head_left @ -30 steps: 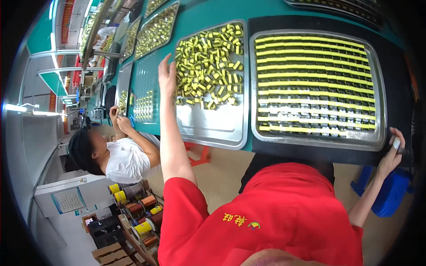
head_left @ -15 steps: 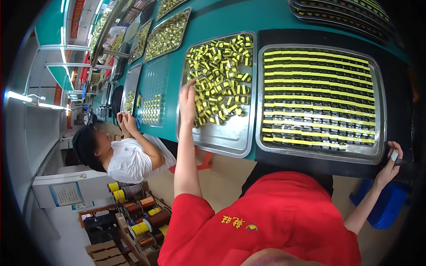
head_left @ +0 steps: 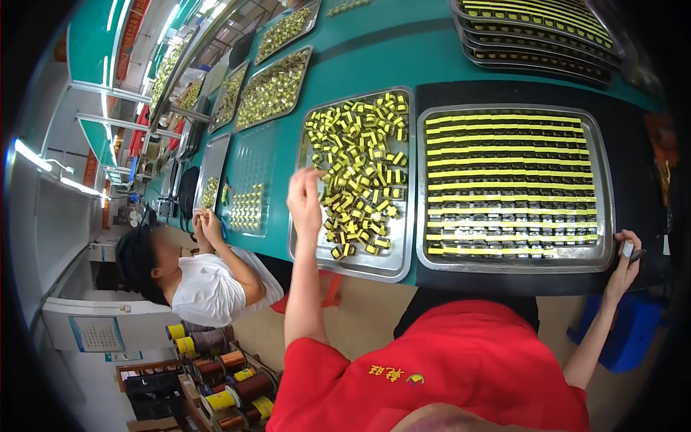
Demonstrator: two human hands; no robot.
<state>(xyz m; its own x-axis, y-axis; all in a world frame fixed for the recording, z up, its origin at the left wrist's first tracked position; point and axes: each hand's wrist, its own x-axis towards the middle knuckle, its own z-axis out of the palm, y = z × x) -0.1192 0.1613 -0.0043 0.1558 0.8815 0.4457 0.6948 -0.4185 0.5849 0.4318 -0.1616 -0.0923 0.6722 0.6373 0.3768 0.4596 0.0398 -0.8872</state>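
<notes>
**Loose coil components (head_left: 358, 169) spread toward six o'clock**

Pile in the left steel tray (head_left: 397, 268) has been extended toward its six o'clock end since a second ago; parts are now brought closer to the wearer, with less bare metal there. Left hand (head_left: 305, 205) is held at the pile's nine o'clock edge, fingers close together; contact or grip cannot be told. Hands are kept well apart. Right hand (head_left: 625, 265), at four o'clock of the right steel tray (head_left: 504, 266), is closed on a small pale-and-dark item (head_left: 628, 249). Component rows (head_left: 515, 198) there look unchanged, nearest row shorter.
</notes>
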